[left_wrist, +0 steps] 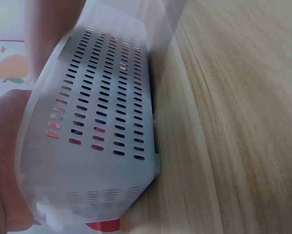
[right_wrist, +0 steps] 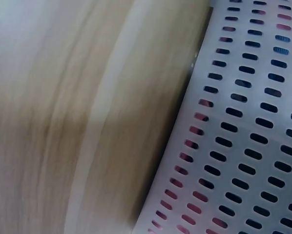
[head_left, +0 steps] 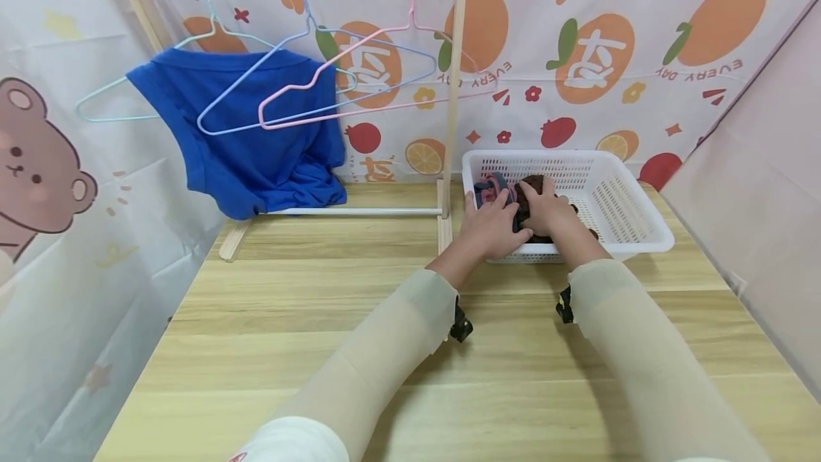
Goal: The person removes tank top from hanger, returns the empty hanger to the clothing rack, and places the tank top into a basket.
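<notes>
A white perforated plastic basket (head_left: 641,216) stands at the back right of the table, with bundled clothing inside its left part. My left hand (head_left: 490,228) reaches over the near rim. Its spread fingers rest on a pink and grey-blue rolled garment (head_left: 490,187) by the left wall. Just to the right, my right hand (head_left: 550,214) grips a dark brown cloth (head_left: 531,184), its fingertips partly sunk in the folds. In the left wrist view the hand (left_wrist: 7,161) shows beyond the basket's wall (left_wrist: 102,97). The right wrist view shows only the basket's side (right_wrist: 243,126) and table.
A wooden rack (head_left: 452,91) stands left of the basket. From it hang a pink hanger (head_left: 378,34), a blue-violet hanger (head_left: 256,66) and a mint hanger (head_left: 105,95) carrying a blue garment (head_left: 256,127). The wooden table (head_left: 269,305) extends toward me. Printed curtains surround it.
</notes>
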